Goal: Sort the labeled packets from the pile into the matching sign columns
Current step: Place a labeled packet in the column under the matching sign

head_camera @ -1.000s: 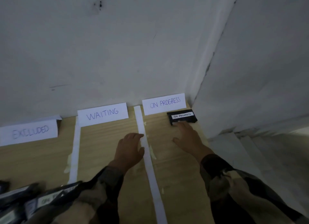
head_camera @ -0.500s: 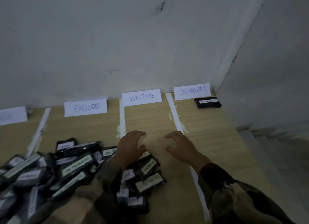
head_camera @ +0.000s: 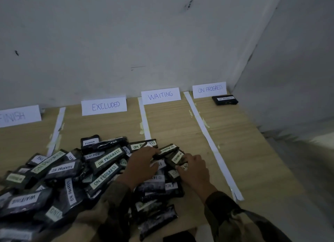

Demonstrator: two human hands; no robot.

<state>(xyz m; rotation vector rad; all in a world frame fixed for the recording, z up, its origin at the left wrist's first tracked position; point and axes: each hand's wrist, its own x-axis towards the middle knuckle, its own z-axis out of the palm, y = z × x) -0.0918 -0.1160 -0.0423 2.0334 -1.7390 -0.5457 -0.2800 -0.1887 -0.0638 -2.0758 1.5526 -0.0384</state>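
Observation:
A pile of black packets [head_camera: 75, 174] with white or green labels covers the near left of the wooden table [head_camera: 244, 151]. Paper signs stand along the wall: FINISH [head_camera: 19, 116], EXCLUDED [head_camera: 104, 106], WAITING [head_camera: 160, 95] and ON PROGRESS [head_camera: 209, 89]. One ON PROGRESS packet [head_camera: 225, 99] lies alone below its sign. My left hand [head_camera: 140, 166] lies on the pile's right edge, fingertips on the end of an ON PROGRESS packet [head_camera: 169, 148]. My right hand [head_camera: 194, 171] pinches a tilted packet [head_camera: 176, 158] between thumb and fingers.
White paper strips [head_camera: 207, 138] divide the table into columns. A wall rises behind the signs, and a second wall [head_camera: 289, 70] closes the right corner. The table's right edge drops off past the ON PROGRESS column.
My view swung left from the ON PROGRESS column to the pile. Both hands came back from that column and settled on packets at the pile's right edge.

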